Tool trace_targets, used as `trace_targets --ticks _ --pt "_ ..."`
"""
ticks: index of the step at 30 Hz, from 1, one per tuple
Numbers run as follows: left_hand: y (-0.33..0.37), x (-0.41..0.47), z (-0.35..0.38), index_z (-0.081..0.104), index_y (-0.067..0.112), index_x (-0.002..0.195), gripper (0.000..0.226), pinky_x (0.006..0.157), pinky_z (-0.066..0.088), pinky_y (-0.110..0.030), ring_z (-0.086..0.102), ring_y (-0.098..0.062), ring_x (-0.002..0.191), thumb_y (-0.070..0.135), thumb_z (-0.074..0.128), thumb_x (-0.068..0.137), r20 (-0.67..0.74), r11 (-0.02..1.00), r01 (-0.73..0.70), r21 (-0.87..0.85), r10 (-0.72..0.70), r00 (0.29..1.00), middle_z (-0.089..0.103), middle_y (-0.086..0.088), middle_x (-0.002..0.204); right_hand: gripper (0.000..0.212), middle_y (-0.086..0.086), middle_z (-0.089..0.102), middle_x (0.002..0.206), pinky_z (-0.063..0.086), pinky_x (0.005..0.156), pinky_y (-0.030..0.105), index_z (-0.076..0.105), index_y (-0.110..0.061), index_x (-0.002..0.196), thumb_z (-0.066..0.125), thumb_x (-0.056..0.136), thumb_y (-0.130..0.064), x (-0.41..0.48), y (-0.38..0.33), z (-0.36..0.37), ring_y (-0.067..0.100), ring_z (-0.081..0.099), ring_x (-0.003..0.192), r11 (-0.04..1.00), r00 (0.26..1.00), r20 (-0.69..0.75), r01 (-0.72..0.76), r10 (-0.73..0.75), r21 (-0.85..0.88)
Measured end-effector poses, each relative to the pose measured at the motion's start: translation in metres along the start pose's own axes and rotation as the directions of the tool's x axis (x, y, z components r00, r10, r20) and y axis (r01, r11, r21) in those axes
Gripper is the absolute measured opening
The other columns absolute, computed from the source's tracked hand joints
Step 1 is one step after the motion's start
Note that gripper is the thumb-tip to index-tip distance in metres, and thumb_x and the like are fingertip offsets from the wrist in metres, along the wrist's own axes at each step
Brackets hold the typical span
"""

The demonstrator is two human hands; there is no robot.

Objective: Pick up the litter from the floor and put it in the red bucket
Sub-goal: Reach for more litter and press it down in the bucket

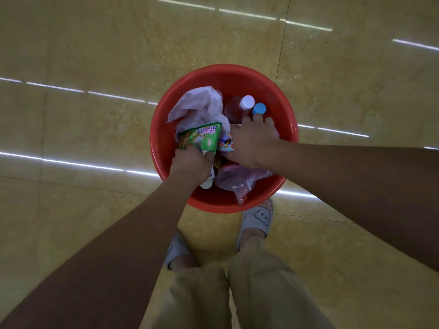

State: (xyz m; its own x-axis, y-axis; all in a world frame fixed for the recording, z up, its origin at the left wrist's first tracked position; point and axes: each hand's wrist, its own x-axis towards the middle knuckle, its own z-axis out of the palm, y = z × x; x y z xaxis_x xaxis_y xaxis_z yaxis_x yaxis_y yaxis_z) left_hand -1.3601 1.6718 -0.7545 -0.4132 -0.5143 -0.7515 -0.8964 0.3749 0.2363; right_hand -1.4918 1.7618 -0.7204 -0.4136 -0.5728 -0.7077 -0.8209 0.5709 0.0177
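Holding one green snack wrapper [204, 138], likely light, crinkly and slippery, inside the red bucket [237, 78], your left grip [190, 165] pinches its near edge, a sound hold, while your right grip [253, 144] rests spread on the litter pile [198, 103].

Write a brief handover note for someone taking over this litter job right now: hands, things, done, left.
Left hand grips the green wrapper in the red bucket. Right hand lies over the litter beside it; its grip is unclear.
Already in: white bag, pink bag, white-capped bottle, blue-capped bottle.
To do: release the wrapper, then check the floor outside this view.
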Motion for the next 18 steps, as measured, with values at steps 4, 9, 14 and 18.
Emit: trace_targets --ticks 4,9,14,18 --pt "0.002 0.005 0.005 0.044 -0.009 0.125 0.057 0.091 0.043 -0.044 0.051 -0.046 0.110 0.040 0.046 0.096 -0.027 0.999 -0.029 0.028 0.029 0.999 0.051 -0.033 0.122 0.067 0.016 0.044 0.134 0.030 0.100 0.050 0.047 -0.016 0.136 0.056 0.084 -0.057 0.020 -0.006 0.014 0.038 0.037 0.123 0.999 0.999 -0.003 -0.035 0.035 -0.005" --pt "-0.006 0.019 0.010 0.038 -0.007 0.130 0.061 0.092 0.041 -0.040 0.047 -0.043 0.115 0.041 0.050 0.095 -0.004 0.998 -0.063 -0.010 0.063 0.998 0.047 -0.032 0.126 0.056 0.019 0.041 0.131 0.034 0.097 0.048 0.053 -0.017 0.128 0.058 0.084 -0.051 0.034 0.002 0.037 0.039 0.038 0.119 0.999 0.998 -0.060 0.004 -0.002 0.033" --pt "-0.005 0.026 0.009 0.036 -0.005 0.133 0.064 0.092 0.041 -0.040 0.048 -0.042 0.116 0.044 0.052 0.095 0.047 0.998 -0.052 0.042 0.050 0.998 0.048 -0.029 0.128 0.062 0.018 0.036 0.131 0.035 0.097 0.047 0.051 -0.014 0.131 0.060 0.082 -0.052 0.030 0.009 0.047 0.036 0.035 0.119 0.998 0.988 -0.144 0.065 -0.062 0.017" --pt "0.008 0.028 -0.004 0.058 0.004 0.118 0.051 0.082 0.046 -0.037 0.058 -0.036 0.107 0.048 0.043 0.096 0.122 0.974 -0.047 0.223 0.020 0.992 0.059 -0.016 0.111 0.066 0.017 0.031 0.138 0.030 0.101 0.049 0.052 -0.014 0.132 0.058 0.082 -0.057 0.028 0.007 0.039 0.037 0.029 0.126 0.998 0.990 -0.128 0.052 -0.056 -0.035"
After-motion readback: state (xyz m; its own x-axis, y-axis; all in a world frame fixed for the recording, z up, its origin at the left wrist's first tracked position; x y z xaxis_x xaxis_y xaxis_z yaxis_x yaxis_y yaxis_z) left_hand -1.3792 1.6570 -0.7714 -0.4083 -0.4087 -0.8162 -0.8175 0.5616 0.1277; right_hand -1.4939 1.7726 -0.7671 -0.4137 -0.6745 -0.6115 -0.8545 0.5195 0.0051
